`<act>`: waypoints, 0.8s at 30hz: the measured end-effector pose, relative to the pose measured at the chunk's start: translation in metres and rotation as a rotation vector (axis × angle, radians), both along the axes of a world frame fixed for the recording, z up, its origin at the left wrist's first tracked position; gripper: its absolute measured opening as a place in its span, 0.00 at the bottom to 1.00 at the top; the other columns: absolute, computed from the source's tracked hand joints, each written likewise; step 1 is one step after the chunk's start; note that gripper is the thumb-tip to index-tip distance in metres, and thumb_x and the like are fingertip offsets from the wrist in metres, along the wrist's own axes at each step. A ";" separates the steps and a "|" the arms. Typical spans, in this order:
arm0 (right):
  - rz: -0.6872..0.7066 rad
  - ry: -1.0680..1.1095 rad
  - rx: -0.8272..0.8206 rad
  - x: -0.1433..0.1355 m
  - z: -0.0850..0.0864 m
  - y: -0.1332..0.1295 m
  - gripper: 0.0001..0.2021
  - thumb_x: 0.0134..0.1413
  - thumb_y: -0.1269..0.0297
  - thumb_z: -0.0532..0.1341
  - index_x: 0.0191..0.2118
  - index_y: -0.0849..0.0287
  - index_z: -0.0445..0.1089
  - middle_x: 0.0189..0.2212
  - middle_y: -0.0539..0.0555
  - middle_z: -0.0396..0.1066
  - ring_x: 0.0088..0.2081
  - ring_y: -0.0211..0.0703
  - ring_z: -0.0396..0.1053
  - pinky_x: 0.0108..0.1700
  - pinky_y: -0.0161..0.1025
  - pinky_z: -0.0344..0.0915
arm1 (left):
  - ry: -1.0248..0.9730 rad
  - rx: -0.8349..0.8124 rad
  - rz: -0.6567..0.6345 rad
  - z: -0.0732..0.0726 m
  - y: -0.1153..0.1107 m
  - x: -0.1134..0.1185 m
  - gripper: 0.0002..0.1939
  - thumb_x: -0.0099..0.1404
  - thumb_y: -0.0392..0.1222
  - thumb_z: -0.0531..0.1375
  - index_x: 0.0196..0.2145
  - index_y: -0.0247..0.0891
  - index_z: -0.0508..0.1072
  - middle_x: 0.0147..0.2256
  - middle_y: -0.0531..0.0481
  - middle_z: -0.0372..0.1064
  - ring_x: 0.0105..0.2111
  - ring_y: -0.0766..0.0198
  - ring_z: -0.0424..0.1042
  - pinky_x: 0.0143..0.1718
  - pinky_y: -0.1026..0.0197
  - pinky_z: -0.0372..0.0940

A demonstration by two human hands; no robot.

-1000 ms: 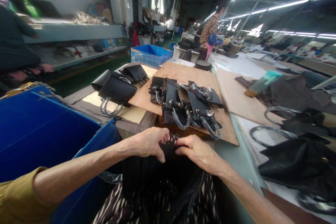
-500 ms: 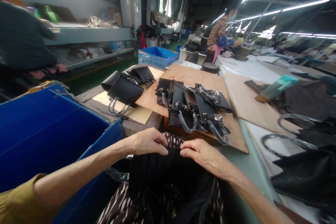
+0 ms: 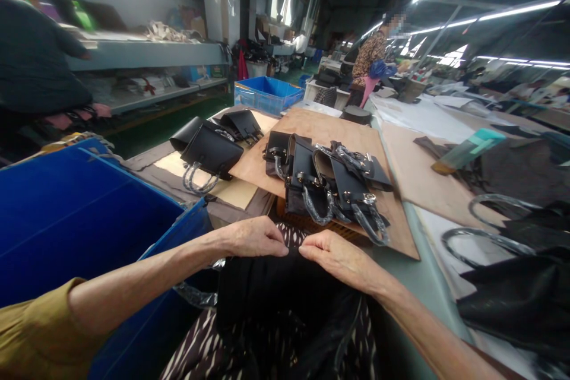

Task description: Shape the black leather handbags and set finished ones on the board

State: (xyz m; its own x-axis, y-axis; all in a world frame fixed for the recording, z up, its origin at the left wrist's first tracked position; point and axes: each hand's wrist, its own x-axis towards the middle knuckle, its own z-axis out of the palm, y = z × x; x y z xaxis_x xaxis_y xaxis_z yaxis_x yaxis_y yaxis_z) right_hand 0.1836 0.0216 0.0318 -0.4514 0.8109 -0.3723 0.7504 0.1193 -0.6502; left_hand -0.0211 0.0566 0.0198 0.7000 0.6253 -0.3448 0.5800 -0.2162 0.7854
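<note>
The left hand (image 3: 256, 237) and right hand (image 3: 332, 252), fingertips close but apart, each pinch the upper edge of a black bag (image 3: 285, 291). It lies across the patterned clothing (image 3: 196, 347) on the lap, just nearer than the wooden board (image 3: 320, 123). It looks light and floppy, likely to sag between grips, so the firmer edge seems the place to hold. Black handbags (image 3: 305, 166) with wrapped handles sit on the board; a large blue bin (image 3: 133, 208) stands to its left.
</note>
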 end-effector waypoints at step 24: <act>0.007 -0.051 0.091 -0.009 -0.003 -0.005 0.13 0.54 0.62 0.50 0.25 0.59 0.65 0.20 0.47 0.61 0.25 0.35 0.58 0.27 0.32 0.49 | -0.074 -0.096 -0.036 -0.012 0.007 0.016 0.07 0.48 0.40 0.52 0.18 0.35 0.64 0.16 0.58 0.48 0.16 0.72 0.48 0.15 0.67 0.42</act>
